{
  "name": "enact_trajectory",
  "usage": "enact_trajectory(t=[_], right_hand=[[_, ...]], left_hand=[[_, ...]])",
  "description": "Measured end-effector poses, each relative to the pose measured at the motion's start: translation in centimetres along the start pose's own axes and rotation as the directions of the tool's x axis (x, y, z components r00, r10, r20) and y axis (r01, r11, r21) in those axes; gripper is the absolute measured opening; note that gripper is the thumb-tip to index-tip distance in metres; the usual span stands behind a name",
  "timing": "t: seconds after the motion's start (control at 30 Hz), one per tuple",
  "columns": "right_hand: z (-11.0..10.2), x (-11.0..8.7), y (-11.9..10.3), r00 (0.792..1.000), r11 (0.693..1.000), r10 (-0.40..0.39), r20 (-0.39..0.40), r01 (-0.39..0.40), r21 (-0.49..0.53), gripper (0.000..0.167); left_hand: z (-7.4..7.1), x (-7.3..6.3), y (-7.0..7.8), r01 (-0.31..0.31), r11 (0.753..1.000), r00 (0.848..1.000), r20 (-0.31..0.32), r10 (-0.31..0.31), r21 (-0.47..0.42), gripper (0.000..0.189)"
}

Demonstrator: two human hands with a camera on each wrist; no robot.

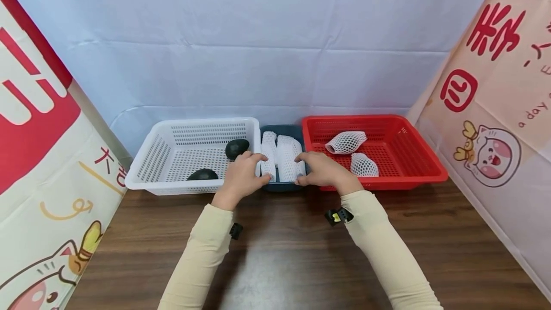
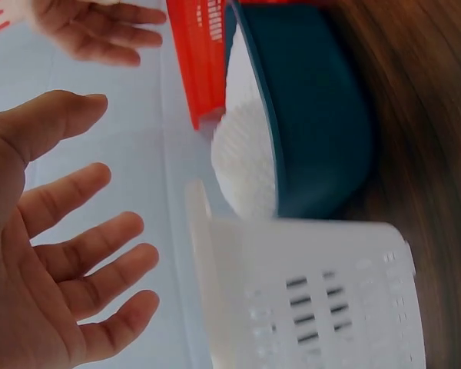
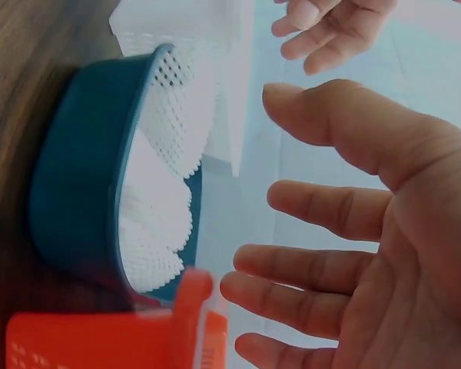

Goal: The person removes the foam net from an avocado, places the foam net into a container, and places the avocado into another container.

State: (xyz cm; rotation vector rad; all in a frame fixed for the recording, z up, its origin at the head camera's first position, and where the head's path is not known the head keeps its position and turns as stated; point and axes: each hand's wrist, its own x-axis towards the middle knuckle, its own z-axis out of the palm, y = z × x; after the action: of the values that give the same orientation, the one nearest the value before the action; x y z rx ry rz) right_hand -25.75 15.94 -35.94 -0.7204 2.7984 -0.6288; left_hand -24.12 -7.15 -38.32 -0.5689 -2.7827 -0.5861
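1. Brown wood-grain table: beneath the teal bin.
2. Red slotted basket: right of the teal bin.
3. White slotted basket: left of the teal bin.
4. Left hand: empty, fingers spread, at the teal bin's left side.
5. Right hand: likewise empty and spread, at its right side.
6. White foam nets: several inside the teal bin; two more right of it, in the basket.
7. Dark oval fruits, two: left of the teal bin, in the basket there.
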Motion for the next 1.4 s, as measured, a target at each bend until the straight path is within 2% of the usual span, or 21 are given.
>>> enact_trajectory(t=[0.23,0.47,0.63,0.73,1.03,1.2,1.4], right_hand=[[-1.6,-0.7,1.7,0.998,0.998,0.006,-0.057,-0.009,-0.057,0.057],[-2.7,-1.6,4.2,0.993,0.995,0.092,-0.075,-0.094,-0.021,0.058],[-2.9,-2.2,5.7,0.989,0.991,0.136,-0.062,-0.135,0.016,0.058],[-2.9,-2.3,6.5,0.989,0.99,0.137,-0.056,-0.136,0.024,0.055],[-3.4,-2.7,8.5,0.975,0.974,0.223,-0.011,-0.223,0.034,0.05],[-3.3,-2.6,9.5,0.971,0.971,0.238,-0.022,-0.238,0.011,0.052],[-3.2,-2.5,10.6,0.965,0.965,0.261,-0.023,-0.26,0.013,0.055]], left_hand=[[0.9,0.7,1.7,-0.053,0.998,0.999,-0.005,0.053,0.017,0.041],[1.7,1.5,3.6,-0.092,0.996,0.996,0.019,0.092,0.015,0.042],[2.6,1.9,4.9,-0.113,0.993,0.993,0.021,0.114,-0.033,0.04],[3.1,2.0,5.5,-0.123,0.991,0.992,0.024,0.124,-0.058,0.039],[4.9,2.0,6.6,-0.13,0.985,0.991,-0.002,0.131,-0.109,0.037],[5.5,2.1,7.2,-0.113,0.983,0.994,-0.018,0.111,-0.147,0.038],[5.9,2.3,7.8,-0.087,0.98,0.995,0.037,0.095,-0.178,0.041]])
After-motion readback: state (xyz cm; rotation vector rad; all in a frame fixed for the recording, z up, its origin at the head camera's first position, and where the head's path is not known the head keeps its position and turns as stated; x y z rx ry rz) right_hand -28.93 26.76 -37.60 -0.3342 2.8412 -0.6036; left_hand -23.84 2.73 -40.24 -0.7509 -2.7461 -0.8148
